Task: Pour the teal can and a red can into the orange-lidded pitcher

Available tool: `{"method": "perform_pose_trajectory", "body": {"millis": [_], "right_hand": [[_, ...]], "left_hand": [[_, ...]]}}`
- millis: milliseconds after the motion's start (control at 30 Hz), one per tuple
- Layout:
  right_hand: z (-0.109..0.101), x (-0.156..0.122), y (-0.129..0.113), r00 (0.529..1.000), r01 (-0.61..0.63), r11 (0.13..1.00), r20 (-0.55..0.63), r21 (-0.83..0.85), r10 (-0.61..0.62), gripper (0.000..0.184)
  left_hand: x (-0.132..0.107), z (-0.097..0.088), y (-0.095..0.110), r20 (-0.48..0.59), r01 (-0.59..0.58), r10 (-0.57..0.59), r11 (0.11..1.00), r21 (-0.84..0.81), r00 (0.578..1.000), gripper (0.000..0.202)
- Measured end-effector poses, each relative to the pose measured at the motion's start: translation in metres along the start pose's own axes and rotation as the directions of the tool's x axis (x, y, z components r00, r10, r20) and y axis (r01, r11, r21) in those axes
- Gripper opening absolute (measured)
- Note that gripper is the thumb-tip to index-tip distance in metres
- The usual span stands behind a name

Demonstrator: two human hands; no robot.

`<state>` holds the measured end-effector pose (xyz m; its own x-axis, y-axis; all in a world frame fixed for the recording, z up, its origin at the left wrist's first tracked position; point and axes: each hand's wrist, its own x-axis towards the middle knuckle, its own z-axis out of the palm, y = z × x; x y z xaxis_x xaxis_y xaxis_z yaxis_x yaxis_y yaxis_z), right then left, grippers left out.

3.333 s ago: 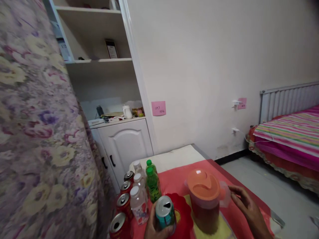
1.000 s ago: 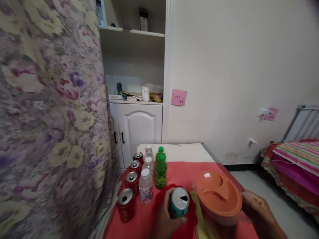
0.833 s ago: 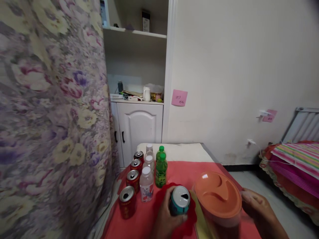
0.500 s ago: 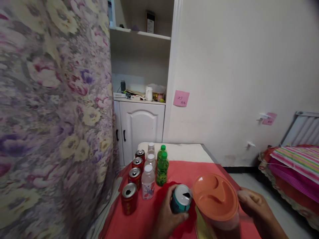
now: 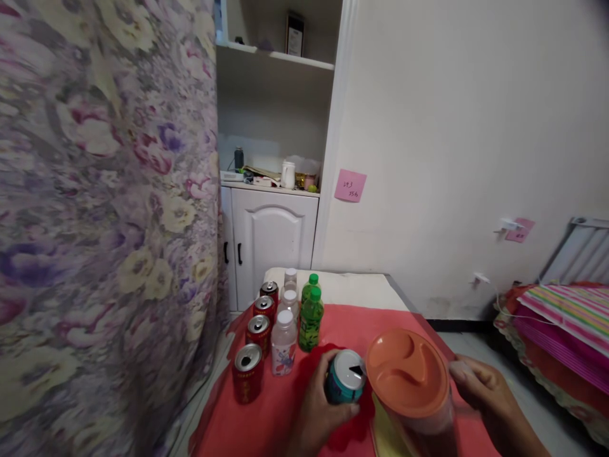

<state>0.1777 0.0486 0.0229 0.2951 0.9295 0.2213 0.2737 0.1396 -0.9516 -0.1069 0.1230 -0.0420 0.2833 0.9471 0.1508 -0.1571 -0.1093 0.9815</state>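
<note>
My left hand [image 5: 320, 406] is wrapped round a teal drink can [image 5: 346, 377], its silver top tipped toward the pitcher. My right hand [image 5: 483, 387] is closed at the handle side of a clear pitcher [image 5: 431, 426] with a round orange lid [image 5: 408, 374]. The handle itself is mostly hidden by my fingers. The lid's rim is at or very near the can's edge; I cannot tell if they touch. Left of the can stand a clear bottle with a printed label [image 5: 284, 346], a green bottle [image 5: 311, 320] and a red can [image 5: 248, 374].
Behind these, more red cans [image 5: 264, 308], clear bottles and another green bottle form rows on the red tablecloth [image 5: 352, 320]. A red scalloped mat [image 5: 314, 374] and something yellow [image 5: 386, 431] lie under the can and pitcher. A floral curtain [image 5: 109, 222] hangs at left.
The view has shifted slightly. Both hands keep their hold, and the can and pitcher stay almost in the same place relative to each other.
</note>
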Motion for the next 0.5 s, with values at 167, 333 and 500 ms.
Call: {"method": "perform_pose_trajectory", "body": {"millis": [167,333,500], "right_hand": [[0.0,0.002,-0.005,1.0,0.006,1.0,0.004,-0.03,-0.006,0.052],[0.0,0.004,-0.012,0.999,0.037,0.997,0.006,-0.072,-0.037,0.051],[-0.002,0.007,-0.014,0.998,0.056,0.996,0.011,-0.075,-0.055,0.051]], "left_hand": [[0.0,0.001,-0.004,0.034,0.018,-0.017,0.999,-0.041,0.999,0.078],[0.001,0.001,-0.005,0.037,0.027,-0.025,0.998,-0.059,0.999,0.079],[0.0,0.001,-0.001,0.037,0.021,-0.018,0.998,-0.06,0.999,0.079]]}}
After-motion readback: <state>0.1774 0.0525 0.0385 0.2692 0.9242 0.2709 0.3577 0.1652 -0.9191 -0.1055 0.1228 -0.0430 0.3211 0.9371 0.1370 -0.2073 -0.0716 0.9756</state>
